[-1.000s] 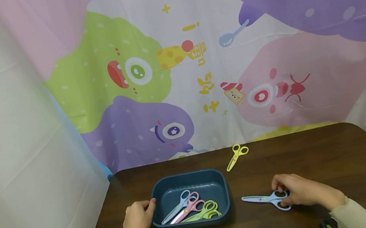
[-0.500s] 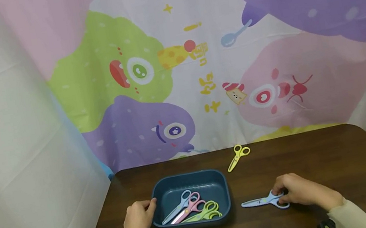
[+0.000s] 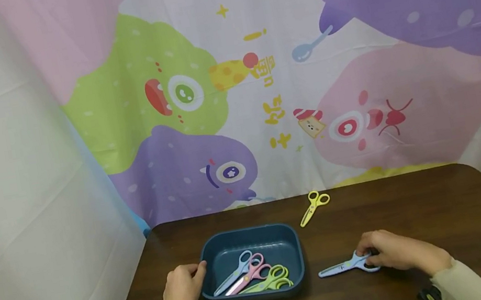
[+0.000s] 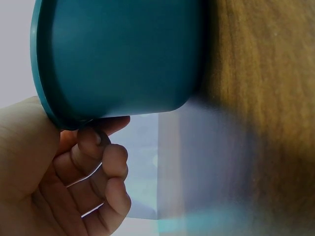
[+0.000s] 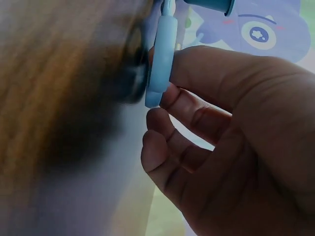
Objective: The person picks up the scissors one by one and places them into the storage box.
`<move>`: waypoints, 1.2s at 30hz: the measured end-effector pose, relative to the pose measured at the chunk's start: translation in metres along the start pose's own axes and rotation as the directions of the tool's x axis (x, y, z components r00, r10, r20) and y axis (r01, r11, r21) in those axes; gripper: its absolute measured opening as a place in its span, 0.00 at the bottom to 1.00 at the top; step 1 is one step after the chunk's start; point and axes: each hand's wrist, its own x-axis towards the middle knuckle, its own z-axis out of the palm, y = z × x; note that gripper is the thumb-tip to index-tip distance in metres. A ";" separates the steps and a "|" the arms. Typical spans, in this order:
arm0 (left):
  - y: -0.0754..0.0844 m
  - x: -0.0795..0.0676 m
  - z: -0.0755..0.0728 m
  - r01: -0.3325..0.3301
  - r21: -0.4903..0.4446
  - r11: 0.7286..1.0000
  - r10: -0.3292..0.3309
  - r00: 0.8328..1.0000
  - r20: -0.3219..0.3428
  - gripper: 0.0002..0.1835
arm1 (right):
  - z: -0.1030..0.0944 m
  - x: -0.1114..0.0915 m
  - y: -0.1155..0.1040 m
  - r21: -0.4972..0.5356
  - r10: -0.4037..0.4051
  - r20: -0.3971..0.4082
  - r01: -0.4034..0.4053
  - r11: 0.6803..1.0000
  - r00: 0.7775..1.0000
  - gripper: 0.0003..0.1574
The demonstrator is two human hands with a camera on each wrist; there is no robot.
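A dark teal plastic box (image 3: 255,235) stands on the brown table, and my left hand (image 3: 180,292) holds its left rim. In the left wrist view, curled fingers (image 4: 115,160) lie below the rim against the box's outer wall. My right hand (image 3: 396,250) pinches light blue scissors (image 3: 342,267) by the finger loops, their blades pointing left to the box. The right wrist view shows the blue handle (image 5: 163,54) between thumb and fingers, close over the table. Inside the box lie blue scissors (image 3: 234,280), pink scissors (image 3: 245,278) and green scissors (image 3: 263,285), partly overlapping.
Yellow scissors (image 3: 312,212) lie near the back edge of the table (image 3: 422,210), right of the box. A patterned cartoon curtain (image 3: 281,164) hangs directly behind the table, with white cloth (image 3: 21,155) along the left side.
My right hand has closed more firmly on the blue scissors' handle, and the scissors have turned slightly, blade tip a little lower. The left hand stays at the box rim.
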 end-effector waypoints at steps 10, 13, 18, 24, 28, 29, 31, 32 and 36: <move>0.001 0.000 0.001 0.000 0.003 1.000 0.000 1.000 0.005 0.12 | -0.008 0.005 -0.007 -0.010 -0.019 0.026 0.019 1.000 0.999 0.05; 0.000 0.000 0.001 0.001 0.009 1.000 -0.001 1.000 0.000 0.12 | -0.012 0.009 -0.012 0.011 0.000 0.034 0.000 1.000 0.999 0.05; 0.000 -0.001 0.000 0.003 0.009 1.000 -0.003 1.000 -0.001 0.12 | -0.019 0.014 -0.019 -0.001 -0.002 0.034 0.002 1.000 0.999 0.06; 0.001 -0.001 -0.002 -0.005 0.003 1.000 0.005 1.000 0.000 0.12 | -0.028 0.020 -0.022 -0.009 0.012 0.044 -0.012 1.000 0.999 0.06; 0.001 0.000 -0.002 -0.013 0.007 1.000 0.013 1.000 -0.001 0.12 | -0.034 0.025 -0.022 -0.021 0.005 0.050 -0.004 1.000 0.999 0.05; 0.001 0.000 -0.002 -0.015 0.006 1.000 0.015 1.000 -0.001 0.12 | -0.036 0.026 -0.023 -0.019 0.007 0.055 -0.006 1.000 0.998 0.05; 0.001 0.000 -0.002 -0.018 0.007 1.000 0.018 1.000 -0.002 0.12 | -0.041 0.028 -0.024 -0.013 0.014 0.061 -0.014 1.000 0.998 0.05; 0.001 0.000 -0.002 -0.018 0.005 1.000 0.018 1.000 -0.001 0.12 | -0.043 0.029 -0.025 -0.009 0.020 0.065 -0.020 1.000 0.998 0.05; 0.001 0.000 -0.001 -0.014 0.004 1.000 0.014 1.000 0.005 0.12 | -0.052 0.033 -0.030 -0.015 0.038 0.064 -0.037 0.999 0.997 0.05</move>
